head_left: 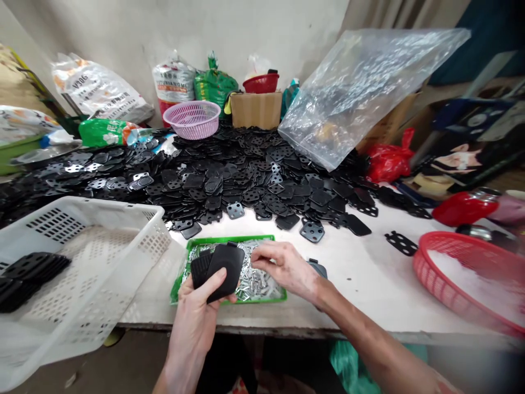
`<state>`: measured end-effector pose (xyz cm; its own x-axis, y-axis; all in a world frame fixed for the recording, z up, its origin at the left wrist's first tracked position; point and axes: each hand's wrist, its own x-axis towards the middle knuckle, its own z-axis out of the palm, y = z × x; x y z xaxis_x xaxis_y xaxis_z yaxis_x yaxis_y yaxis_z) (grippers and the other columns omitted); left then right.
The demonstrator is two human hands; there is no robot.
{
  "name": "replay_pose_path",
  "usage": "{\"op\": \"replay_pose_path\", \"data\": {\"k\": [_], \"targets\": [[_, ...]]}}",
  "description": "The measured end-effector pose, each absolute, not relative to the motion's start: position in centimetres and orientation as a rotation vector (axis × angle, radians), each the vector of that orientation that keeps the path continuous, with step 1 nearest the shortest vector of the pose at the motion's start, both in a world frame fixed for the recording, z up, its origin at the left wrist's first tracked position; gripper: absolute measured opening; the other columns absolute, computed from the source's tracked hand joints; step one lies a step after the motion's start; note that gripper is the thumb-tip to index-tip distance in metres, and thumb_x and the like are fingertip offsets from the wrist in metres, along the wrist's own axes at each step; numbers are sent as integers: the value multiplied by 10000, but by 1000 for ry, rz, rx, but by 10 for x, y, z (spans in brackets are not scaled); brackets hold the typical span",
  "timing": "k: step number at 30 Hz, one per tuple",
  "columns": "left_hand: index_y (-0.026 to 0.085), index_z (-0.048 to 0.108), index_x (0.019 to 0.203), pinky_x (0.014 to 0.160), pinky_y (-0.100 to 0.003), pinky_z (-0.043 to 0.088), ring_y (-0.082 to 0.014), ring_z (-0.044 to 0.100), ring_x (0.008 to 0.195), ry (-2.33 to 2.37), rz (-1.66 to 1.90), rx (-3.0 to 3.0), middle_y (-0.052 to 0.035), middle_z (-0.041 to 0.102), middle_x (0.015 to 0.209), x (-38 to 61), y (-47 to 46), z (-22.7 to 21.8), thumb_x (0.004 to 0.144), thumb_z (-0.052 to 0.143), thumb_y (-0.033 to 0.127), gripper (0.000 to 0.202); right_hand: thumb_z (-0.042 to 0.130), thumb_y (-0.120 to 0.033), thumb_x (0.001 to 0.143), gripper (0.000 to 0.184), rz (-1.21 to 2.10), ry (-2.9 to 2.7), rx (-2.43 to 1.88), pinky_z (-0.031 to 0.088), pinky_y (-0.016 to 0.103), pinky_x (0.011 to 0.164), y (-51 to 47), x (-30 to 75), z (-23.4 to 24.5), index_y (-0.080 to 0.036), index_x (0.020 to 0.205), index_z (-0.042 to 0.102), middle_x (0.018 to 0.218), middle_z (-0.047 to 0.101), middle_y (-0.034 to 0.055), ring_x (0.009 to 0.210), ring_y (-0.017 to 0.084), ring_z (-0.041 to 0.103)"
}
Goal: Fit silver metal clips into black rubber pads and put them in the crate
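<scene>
Hundreds of black plates point(229, 175) across a workbench point(369, 295)

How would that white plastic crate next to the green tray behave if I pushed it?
The white plastic crate is likely light and fairly stiff, judging by its thin slotted walls. It appears to overhang the table edge, so a push outward could tip it. The black pads inside probably add little steadying weight.
</scene>
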<state>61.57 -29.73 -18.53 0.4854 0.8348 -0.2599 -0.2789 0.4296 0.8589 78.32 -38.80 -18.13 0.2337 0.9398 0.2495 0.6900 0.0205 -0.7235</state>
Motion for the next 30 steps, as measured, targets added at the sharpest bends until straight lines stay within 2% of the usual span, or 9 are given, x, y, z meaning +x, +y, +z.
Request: {"op": "replay_pose_path", "data": {"k": [4, 9, 14, 17, 20, 26, 30], "targets": [[121, 720, 788, 421, -278, 492, -213, 643, 640, 752, 739, 865, -63, 699, 785, 621, -304, -179, 653, 829, 223, 200, 684, -225, 807, 77, 539, -1101, -1465, 488, 254, 706, -389, 783, -165, -169, 812, 737, 808, 693, 27, 773, 159, 624], [126, 714, 783, 415, -274, 489, -203, 639, 622, 761, 748, 824, -48, 692, 762, 624, -307, -179, 637, 840, 221, 215, 710, -216, 736, 151, 723, -845, -1287, 485, 246, 626, -386, 784, -170, -163, 871, 753, 761, 681, 12, 642, 119, 581], [132, 721, 838, 436, -261, 507, -186, 651, 616, 734, 723, 710, -52, 709, 790, 621, -308, -179, 647, 831, 168, 223, 742, -240, 728, 202, 824, -791, -1205, 473, 242, 625, -389, 787, -178, -162, 913, 753, 710, 663, -3, 610, 102, 562], [156, 725, 925, 464, -254, 533, -210, 691, 704, 679, 720, 595, -73, 733, 891, 623, -308, -175, 680, 794, 118, 257, 764, -241, 711, 194, 819, -794, -1217, 459, 234, 603, -392, 780, -173, -150, 881, 744, 687, 647, -6, 606, 101, 550], [149, 719, 979, 473, -248, 550, -244, 710, 803, 619, 718, 503, -112, 744, 943, 630, -309, -174, 739, 723, 82, 249, 752, -217, 722, 213, 791, -826, -1240, 441, 217, 579, -393, 769, -169, -158, 925, 727, 688, 637, -16, 607, 96, 543], [137, 722, 890, 521, -276, 596, -199, 717, 682, 588, 741, 251, -79, 756, 798, 649, -318, -178, 863, 530, 30, 221, 756, -194, 704, 362, 818, -716, -1176, 507, 246, 628, -391, 758, -176, -173, 1053, 661, 796, 693, 8, 641, 119, 610], [98, 717, 815, 551, -250, 598, -176, 716, 661, 625, 714, 157, -98, 750, 741, 653, -322, -178, 927, 434, 52, 308, 748, -207, 728, 376, 864, -703, -1059, 499, 243, 573, -389, 756, -187, -171, 1089, 650, 729, 675, -6, 553, 106, 586]]}}
